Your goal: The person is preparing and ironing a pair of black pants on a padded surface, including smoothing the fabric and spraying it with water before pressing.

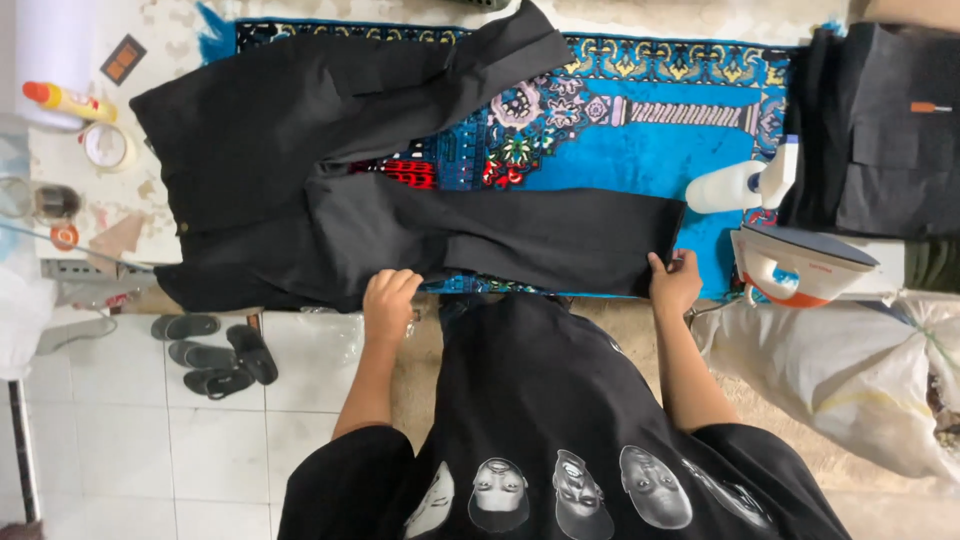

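Blue patterned mat point(640, 150) covered the bench; black trousers point(400, 220) lay across it, left hand point(390, 298) gripping the near edge, right hand point(675, 280) pinching the hem, iron point(800, 262) just beside it.

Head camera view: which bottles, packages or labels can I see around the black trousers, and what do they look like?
Spray bottle: white, lying on the blue patterned mat, right of the trousers.
Squeeze bottle: yellow with orange cap, lying far left.
Tape roll: round, pale, below the squeeze bottle.
Small tag: orange strip on the dark folded garment, far right.
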